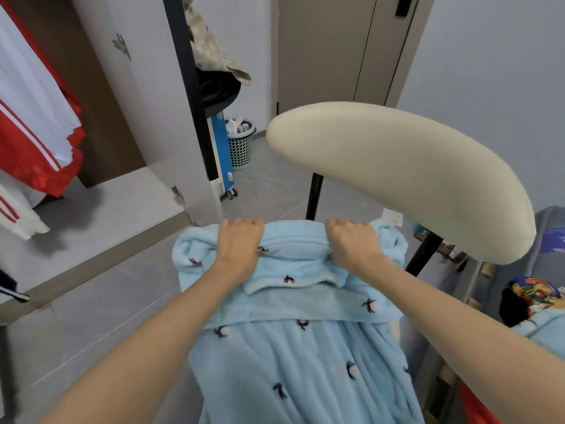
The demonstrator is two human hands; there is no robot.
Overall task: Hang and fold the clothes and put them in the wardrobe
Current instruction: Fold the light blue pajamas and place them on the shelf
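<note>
A light blue fleece garment [293, 341] with small dark bird prints lies in front of me, its far end folded over on itself. My left hand [240, 243] grips that folded far edge on the left. My right hand [351, 243] grips the same edge on the right, fingers curled into the fleece. To the left stands the open wardrobe [101, 209]; a red and white jacket [33, 130] hangs inside above its pale floor panel.
A beige chair backrest [403, 175] on black legs rises just beyond my right hand. A blue wheeled case [221, 154] and a mesh bin [241, 145] stand by the door. Clothes lie piled at the right edge [532, 298]. Grey floor tiles lie between me and the wardrobe.
</note>
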